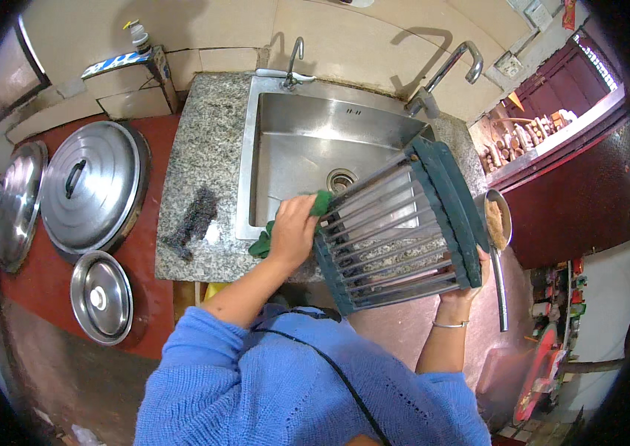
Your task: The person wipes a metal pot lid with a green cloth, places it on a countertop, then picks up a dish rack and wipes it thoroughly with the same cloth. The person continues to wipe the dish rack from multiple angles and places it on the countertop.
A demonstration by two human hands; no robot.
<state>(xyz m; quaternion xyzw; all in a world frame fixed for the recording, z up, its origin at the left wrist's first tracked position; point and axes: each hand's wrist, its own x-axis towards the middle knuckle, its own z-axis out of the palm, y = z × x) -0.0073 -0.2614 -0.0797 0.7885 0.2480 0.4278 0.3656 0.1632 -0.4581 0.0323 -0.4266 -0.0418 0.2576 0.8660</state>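
I hold a rack (453, 200) with dark green end pieces and parallel metal rods, tilted over the front right of a stainless steel sink (298, 159). My right hand (481, 273) grips its right end piece near the lower corner, with most of the fingers hidden behind it. At the rack's left end, my left hand (294, 231) is closed on a green cloth (259, 245); part of the cloth shows past the fingertips, against the rack. Below the rack lies the front edge of the speckled granite counter (203, 150).
Left of the counter, large metal lids (92, 184) and a small steel lid (102, 298) rest on a red surface. Two taps (295, 61) stand behind the sink. A long-handled metal pan (499, 223) with something brown inside is just right of the rack.
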